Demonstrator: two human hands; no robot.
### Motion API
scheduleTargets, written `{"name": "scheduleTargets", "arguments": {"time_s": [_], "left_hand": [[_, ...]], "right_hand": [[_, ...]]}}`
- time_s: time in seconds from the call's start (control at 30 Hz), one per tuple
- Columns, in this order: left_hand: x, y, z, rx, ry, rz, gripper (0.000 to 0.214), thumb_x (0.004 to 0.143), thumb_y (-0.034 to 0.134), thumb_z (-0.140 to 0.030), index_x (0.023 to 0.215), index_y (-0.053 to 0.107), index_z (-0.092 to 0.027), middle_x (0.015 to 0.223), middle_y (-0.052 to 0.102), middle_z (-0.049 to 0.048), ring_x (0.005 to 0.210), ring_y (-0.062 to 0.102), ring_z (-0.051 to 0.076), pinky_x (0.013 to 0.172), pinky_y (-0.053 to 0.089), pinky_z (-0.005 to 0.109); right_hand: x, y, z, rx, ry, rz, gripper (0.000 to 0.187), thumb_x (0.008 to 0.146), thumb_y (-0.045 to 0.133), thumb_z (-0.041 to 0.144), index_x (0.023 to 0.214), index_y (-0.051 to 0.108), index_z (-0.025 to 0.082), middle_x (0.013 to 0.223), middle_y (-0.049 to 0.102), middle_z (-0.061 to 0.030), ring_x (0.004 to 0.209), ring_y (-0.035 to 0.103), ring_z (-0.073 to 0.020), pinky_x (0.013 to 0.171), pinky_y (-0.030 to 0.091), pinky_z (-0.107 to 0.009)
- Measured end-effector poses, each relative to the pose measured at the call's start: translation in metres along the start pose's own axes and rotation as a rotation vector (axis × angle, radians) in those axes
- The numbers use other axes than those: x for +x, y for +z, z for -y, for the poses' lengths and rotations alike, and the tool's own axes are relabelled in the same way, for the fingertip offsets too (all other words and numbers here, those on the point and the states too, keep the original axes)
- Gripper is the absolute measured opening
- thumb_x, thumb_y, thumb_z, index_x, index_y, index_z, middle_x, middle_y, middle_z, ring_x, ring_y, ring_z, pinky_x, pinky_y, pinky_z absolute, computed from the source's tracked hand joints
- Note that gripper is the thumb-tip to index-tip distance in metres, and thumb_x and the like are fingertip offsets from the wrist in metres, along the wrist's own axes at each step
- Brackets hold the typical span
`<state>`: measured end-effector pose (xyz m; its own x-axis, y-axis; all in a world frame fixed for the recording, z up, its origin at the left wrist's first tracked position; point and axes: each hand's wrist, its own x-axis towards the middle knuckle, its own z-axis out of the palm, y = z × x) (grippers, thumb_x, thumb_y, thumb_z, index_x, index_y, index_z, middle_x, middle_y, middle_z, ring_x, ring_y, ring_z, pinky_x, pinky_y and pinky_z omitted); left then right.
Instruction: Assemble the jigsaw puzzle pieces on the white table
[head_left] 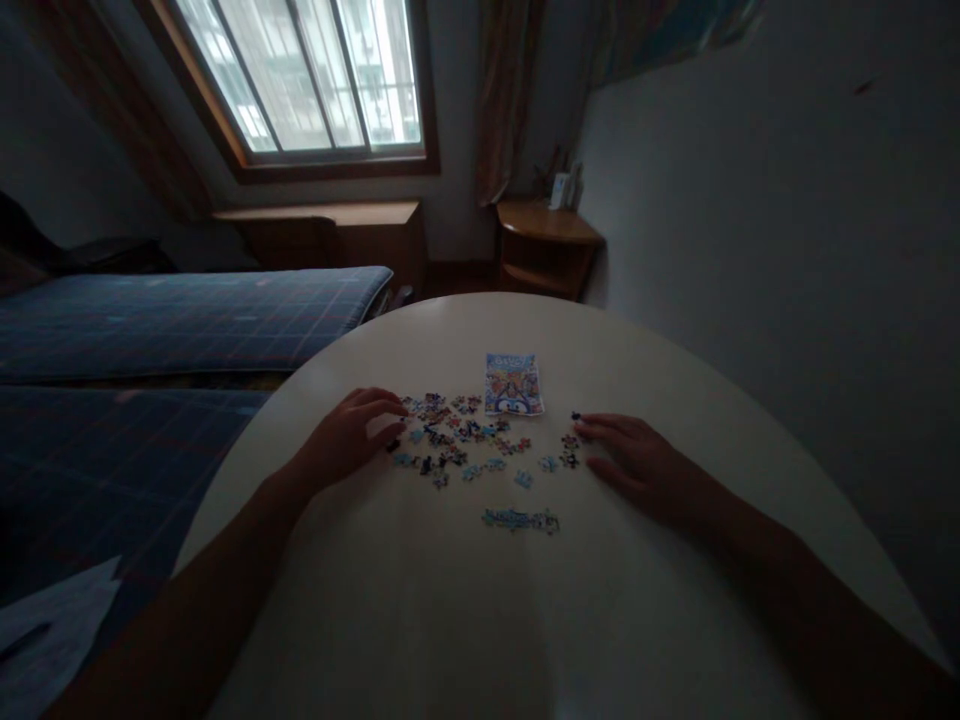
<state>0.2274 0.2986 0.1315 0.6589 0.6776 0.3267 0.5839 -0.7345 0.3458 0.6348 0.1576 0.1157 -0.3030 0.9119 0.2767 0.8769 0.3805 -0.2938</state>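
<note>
Left hand (349, 435) (centre-left): fingers parted; right hand (637, 460) (centre-right): hold unclear in dimness. Light touch best slides puzzle pieces (468, 430).

Pale, round-edged tabletop (420, 610). Bare left hand (351, 432), thumb and fingers parted, at left edge of loose multicoloured jigsaw pieces (453, 456). Bare right hand (634, 457), fingers extended, fingertips at small dark jigsaw piece (575, 415). Blue-and-orange printed rectangular sheet (513, 384) lies beyond; joined bluish jigsaw strip (520, 520) lies nearer.
</note>
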Motion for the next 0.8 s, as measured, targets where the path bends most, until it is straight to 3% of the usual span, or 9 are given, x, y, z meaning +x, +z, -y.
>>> {"name": "scheduleTargets", "arguments": {"time_s": [0.13,0.2,0.33,0.8], "left_hand": [[-0.002,0.005,0.012,0.061,-0.069,0.040,0.038,0.094,0.050,-0.043,0.120,0.065,-0.021,0.127,0.063,0.0101,0.118,0.056,0.027,0.104,0.045,0.046],[-0.002,0.006,0.015,0.082,-0.077,0.059,0.037,0.094,0.048,-0.043,0.117,0.068,-0.022,0.126,0.065,0.0090,0.117,0.057,0.026,0.104,0.045,0.046],[-0.001,0.005,0.015,0.118,-0.118,-0.016,0.034,0.093,0.049,-0.045,0.105,0.071,-0.023,0.120,0.067,0.0081,0.112,0.060,0.026,0.102,0.047,0.045],[0.009,0.010,0.008,0.137,-0.222,-0.028,0.037,0.096,0.043,-0.043,0.107,0.072,-0.024,0.117,0.066,0.0074,0.109,0.058,0.025,0.098,0.048,0.041]], "right_hand": [[0.000,0.000,-0.001,-0.004,0.004,0.000,0.040,0.095,0.047,0.038,0.130,0.058,0.021,0.135,0.059,-0.0140,0.123,0.056,-0.0290,0.102,0.047,-0.054],[-0.001,0.001,-0.002,-0.004,0.004,-0.001,0.040,0.095,0.048,0.039,0.130,0.058,0.022,0.135,0.059,-0.0137,0.123,0.055,-0.0291,0.102,0.047,-0.054],[-0.002,0.002,-0.003,-0.004,0.003,-0.001,0.040,0.095,0.047,0.038,0.131,0.058,0.023,0.135,0.058,-0.0135,0.123,0.055,-0.0293,0.101,0.047,-0.054],[-0.001,0.001,-0.003,-0.011,-0.009,-0.006,0.039,0.095,0.049,0.037,0.130,0.059,0.023,0.134,0.059,-0.0143,0.123,0.056,-0.0290,0.101,0.048,-0.052]]}}
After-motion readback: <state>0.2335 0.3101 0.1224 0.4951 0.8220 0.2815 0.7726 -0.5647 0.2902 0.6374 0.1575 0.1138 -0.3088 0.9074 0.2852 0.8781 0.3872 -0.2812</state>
